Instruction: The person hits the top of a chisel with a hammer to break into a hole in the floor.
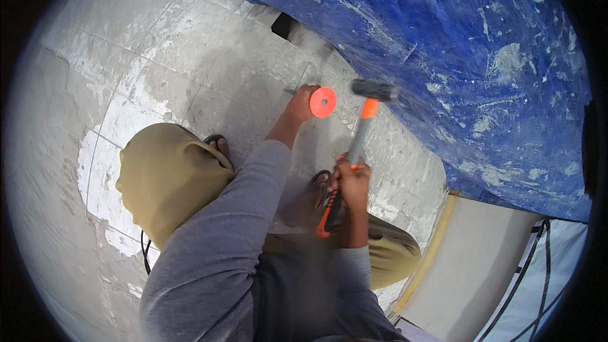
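My left hand (300, 102) is closed round a chisel with a round orange hand guard (323, 94). The guard's flat face and the grey struck end in its middle face the right; a short bit of the shank sticks out on the hand's far side. My right hand (352, 177) grips a club hammer by its grey, orange and black handle (360, 142). The hammer's dark steel head (373, 90) is raised just right of the guard, apart from it and slightly blurred. Where the chisel's tip meets a surface is hidden.
Worn grey tiles (215, 44) with white patches spread under me. A blue wall (456, 50) with chipped white spots runs along the far and right side, with a dark gap (282, 25) at its foot. A white sheet with black straps (538, 278) lies lower right.
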